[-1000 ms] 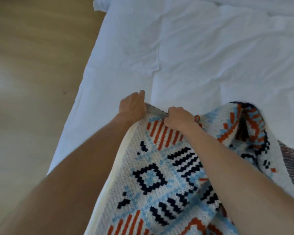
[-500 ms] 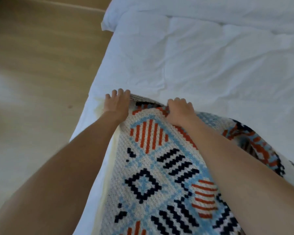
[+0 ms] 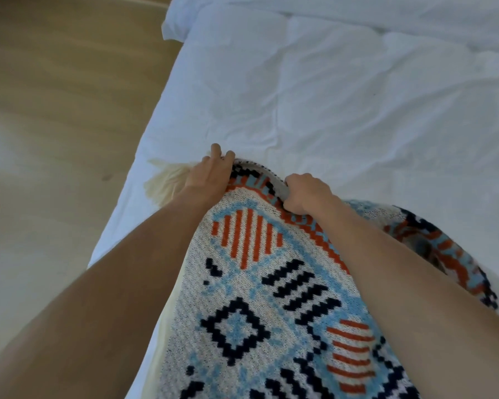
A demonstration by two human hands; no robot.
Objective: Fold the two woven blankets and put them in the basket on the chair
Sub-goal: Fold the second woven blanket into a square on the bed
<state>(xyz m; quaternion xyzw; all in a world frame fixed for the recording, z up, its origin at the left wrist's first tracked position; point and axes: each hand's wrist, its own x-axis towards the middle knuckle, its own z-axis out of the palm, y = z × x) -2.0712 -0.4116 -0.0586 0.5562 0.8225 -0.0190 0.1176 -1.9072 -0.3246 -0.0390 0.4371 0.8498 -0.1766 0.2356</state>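
Woven in cream, pale blue, navy and rust, the blanket [image 3: 260,306] lies stretched along the left side of a white bed [image 3: 343,90], running from my body toward its far edge. My left hand [image 3: 211,174] has its grip pinching the far corner, fingers curled over the hem beside a pale cream fringe [image 3: 164,182]. My right hand [image 3: 306,194] is fisted tight around the same far edge, bunching it. Holding both points, I judge, lets me pull the edge straight for a fold. Beyond the bed is wooden floor [image 3: 55,110]. Neither the basket nor the chair is in view.
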